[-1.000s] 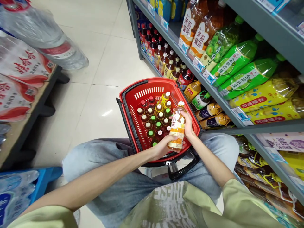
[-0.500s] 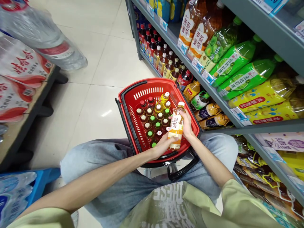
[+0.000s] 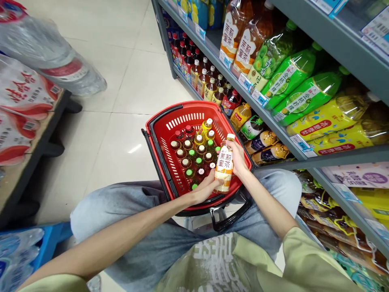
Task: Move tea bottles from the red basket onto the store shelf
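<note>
An orange-labelled tea bottle (image 3: 224, 164), white-capped, stands nearly upright over the red basket (image 3: 158, 129).

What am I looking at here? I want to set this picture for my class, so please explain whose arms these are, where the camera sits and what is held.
There is no machine here. A person wears a camera on the head, looking down, so the two bare arms are their own. The left hand supports the base of a bottle with an orange label. The right hand grips it higher up, above a red basket. Small bottles stand upright inside the basket. Shelves of large drinks run along the right.
</note>
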Tool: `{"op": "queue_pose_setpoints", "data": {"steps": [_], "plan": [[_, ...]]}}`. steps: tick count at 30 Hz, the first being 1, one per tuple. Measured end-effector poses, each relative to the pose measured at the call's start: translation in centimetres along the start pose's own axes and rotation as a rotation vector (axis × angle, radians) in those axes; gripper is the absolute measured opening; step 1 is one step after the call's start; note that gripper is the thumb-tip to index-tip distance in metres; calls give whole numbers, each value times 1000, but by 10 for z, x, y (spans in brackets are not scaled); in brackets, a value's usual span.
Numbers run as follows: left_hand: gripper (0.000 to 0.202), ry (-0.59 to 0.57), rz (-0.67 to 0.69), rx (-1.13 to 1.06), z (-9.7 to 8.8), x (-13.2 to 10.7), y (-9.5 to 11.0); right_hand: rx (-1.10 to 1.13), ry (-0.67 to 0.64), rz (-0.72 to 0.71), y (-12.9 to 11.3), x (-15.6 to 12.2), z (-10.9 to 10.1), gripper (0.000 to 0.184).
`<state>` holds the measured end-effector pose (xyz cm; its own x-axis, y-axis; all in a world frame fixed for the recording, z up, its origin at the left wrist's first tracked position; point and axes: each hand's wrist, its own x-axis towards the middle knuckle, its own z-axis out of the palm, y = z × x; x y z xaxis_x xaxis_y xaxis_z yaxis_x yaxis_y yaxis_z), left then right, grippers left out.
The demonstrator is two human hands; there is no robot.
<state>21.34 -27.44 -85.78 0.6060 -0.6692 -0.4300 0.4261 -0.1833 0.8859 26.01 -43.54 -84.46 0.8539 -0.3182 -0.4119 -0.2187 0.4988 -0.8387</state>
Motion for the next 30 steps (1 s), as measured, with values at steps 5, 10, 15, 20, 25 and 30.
{"op": "queue_pose_setpoints", "data": {"steps": [5,10,15,20,25,30], "plan": [[54,2,1,21,0,2,0,-18,-15,-26,0,-1,-1,23],[52,11,-15,55,-1,2,-1,-36,-17,-31,3,-2,-2,22],[51,7,-21,21,0,1,-2,-86,-13,-34,3,-3,0,24],[47,54,-71,-6,-1,0,-2,-108,-2,-32,9,0,1,27],[45,45,-68,-71,-1,3,-6,-123,3,-28,11,0,0,27],[48,9,-76,-200,0,6,-12,-111,-24,-31,8,-3,1,26]]}}
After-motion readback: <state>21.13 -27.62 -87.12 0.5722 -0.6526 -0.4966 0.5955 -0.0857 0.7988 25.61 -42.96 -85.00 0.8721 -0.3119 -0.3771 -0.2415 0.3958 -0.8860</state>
